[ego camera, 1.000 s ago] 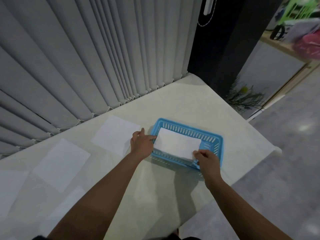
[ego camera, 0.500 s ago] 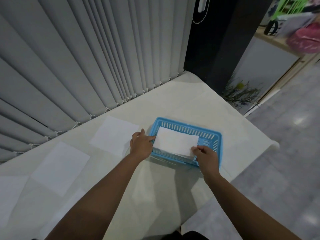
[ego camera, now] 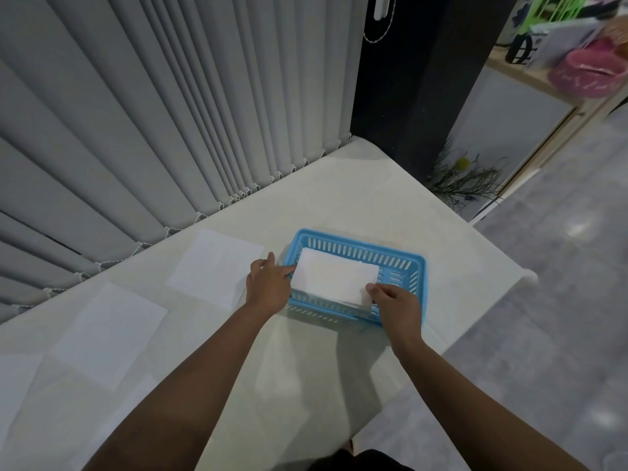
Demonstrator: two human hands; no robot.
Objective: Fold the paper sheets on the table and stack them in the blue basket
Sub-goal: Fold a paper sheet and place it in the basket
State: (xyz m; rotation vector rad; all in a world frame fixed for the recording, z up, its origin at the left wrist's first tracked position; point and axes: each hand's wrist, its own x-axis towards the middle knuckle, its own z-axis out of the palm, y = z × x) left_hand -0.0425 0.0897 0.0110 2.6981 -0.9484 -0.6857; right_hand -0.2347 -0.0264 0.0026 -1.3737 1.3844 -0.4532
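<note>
Viewpoint: looking down from head height at a pale table (ego camera: pixel 339 198) set against grey vertical blinds (ego camera: pixel 170 113), with two bare forearms reaching forward.

Basket: a blue basket (ego camera: pixel 356 243) with slotted walls sits toward the far right part of the table, close to the table's right edge.

Folded paper: a white folded sheet (ego camera: pixel 334 275) lies in the basket, over at its left end. A thin white edge shows beneath its near side, so it appears to rest on other folded paper already there; how many I cannot tell.

Left hand: the left hand (ego camera: pixel 268 285) is at the basket's left end, fingers extended and touching the left edge of the folded sheet. It is not closed around anything.

Right hand: the right hand (ego camera: pixel 397 304) is over the basket's near right wall, thumb and fingers pinching the near right corner of the folded sheet.

Hands together or apart: well apart, one at each end of the sheet.

Unfolded sheets: one flat sheet (ego camera: pixel 215 266) lies just left of the left hand, another sheet (ego camera: pixel 108 334) lies farther left, and more pale paper runs off the left edge of the view.

Stage, as a judgement: the sheet is being settled onto the stack, with several sheets not yet folded.

Risks, as a judgement: letting go unevenly could leave the sheet skewed or propped on the basket wall. Pulling the pinched corner could spring the fold open. A push from the left hand could slide the light basket toward the nearby table edge.
</note>
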